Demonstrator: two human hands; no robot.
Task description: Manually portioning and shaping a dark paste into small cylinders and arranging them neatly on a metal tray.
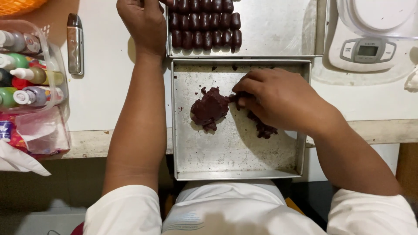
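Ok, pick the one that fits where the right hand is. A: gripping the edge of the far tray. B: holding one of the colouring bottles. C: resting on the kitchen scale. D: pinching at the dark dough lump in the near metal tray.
D: the right hand lies inside the near metal tray, fingertips at the edge of the dark dough lump.

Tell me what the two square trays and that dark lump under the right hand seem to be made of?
Near tray and far tray: probably thin aluminium or steel, dull grey with scuffs and a folded rim. Dark lump: soft reddish-brown dough or paste, matte, ragged edges with crumbs; the right hand pinches some. Shaped pieces look like the same stuff, smoother.
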